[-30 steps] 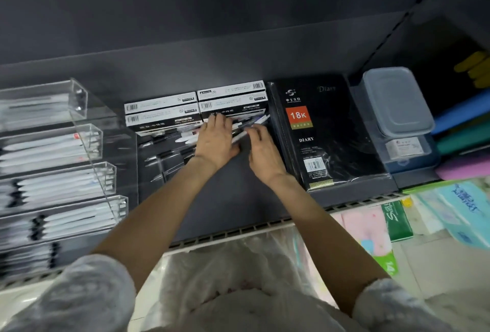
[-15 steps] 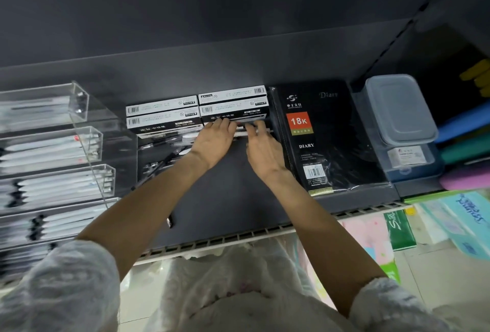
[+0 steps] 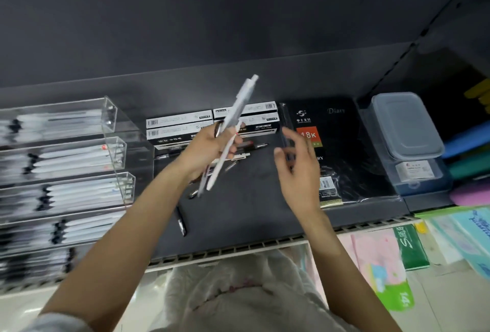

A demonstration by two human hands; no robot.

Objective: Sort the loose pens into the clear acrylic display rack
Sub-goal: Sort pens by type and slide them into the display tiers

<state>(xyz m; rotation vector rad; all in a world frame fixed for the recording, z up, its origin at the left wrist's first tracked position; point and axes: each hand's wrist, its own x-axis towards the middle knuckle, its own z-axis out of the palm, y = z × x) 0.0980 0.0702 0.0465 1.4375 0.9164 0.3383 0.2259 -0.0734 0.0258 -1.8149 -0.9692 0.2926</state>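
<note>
My left hand (image 3: pixel 209 146) grips a bundle of white pens (image 3: pixel 233 119), lifted above the dark shelf (image 3: pixel 252 212) and slanting up to the right. My right hand (image 3: pixel 297 167) hovers beside it, fingers loosely spread and holding nothing. Several loose dark and white pens (image 3: pixel 244 155) still lie on the shelf under and behind my hands, and one black pen (image 3: pixel 180 219) lies nearer the front edge. The clear acrylic display rack (image 3: pixel 116 151) stands at the left, its stepped tiers filled with white and black pens.
Black-and-white pen boxes (image 3: pixel 180 126) sit at the back of the shelf. A wrapped black diary (image 3: pixel 342 151) lies to the right, then stacked lidded plastic containers (image 3: pixel 405 133). Coloured stationery packs (image 3: pixel 411 249) hang below the shelf edge.
My left hand has lifted a bundle of white pens off the shelf. My right hand has let go and drawn back to the right.
</note>
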